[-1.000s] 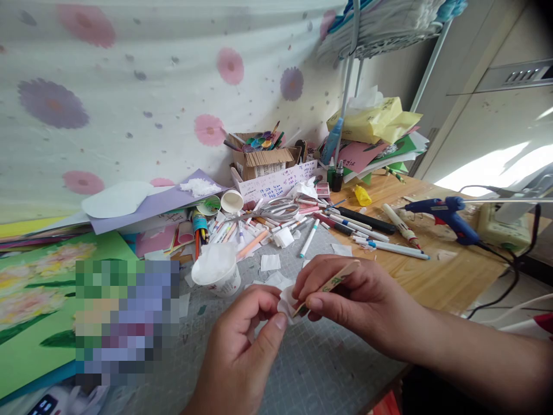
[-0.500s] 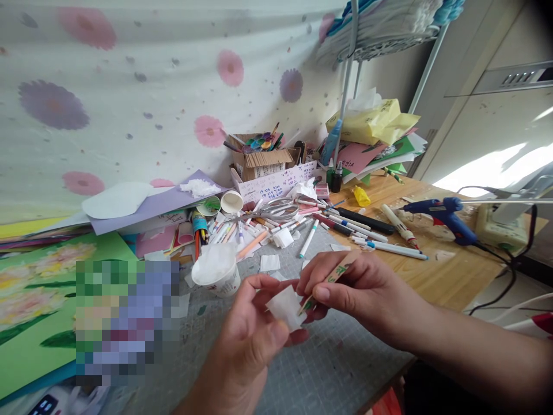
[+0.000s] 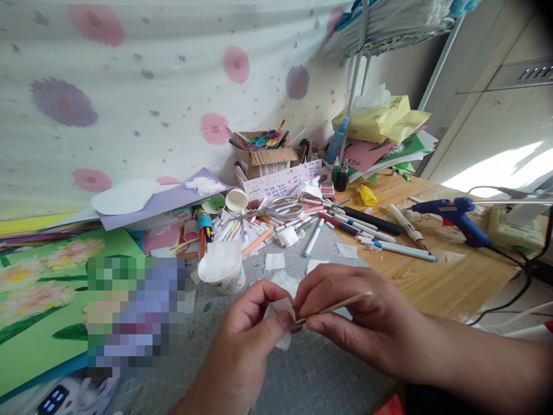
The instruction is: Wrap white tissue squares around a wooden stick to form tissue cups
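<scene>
Both hands meet low in the middle, above a grey gridded cutting mat [image 3: 315, 369]. My left hand [image 3: 246, 340] pinches a small white piece of tissue paper [image 3: 280, 314] between thumb and fingers. My right hand [image 3: 358, 323] pinches a thin wooden stick [image 3: 341, 304], seen almost edge-on, with its near tip pressed against the tissue. A white paper cup [image 3: 222, 268] filled with white tissue stands just behind my left hand. Small white paper squares [image 3: 275, 261] lie scattered on the mat.
Markers and pens [image 3: 380, 233], scissors [image 3: 280, 208] and a cardboard box [image 3: 265, 161] crowd the back of the desk. A blue glue gun [image 3: 453, 214] with a black cord lies at right on the wooden table [image 3: 453, 276]. Green floral paper [image 3: 38, 300] lies at left.
The tissue, held open and flat half a second ago, is now bunched between my left fingers. The stick has turned from showing its flat face to lying nearly edge-on against the tissue.
</scene>
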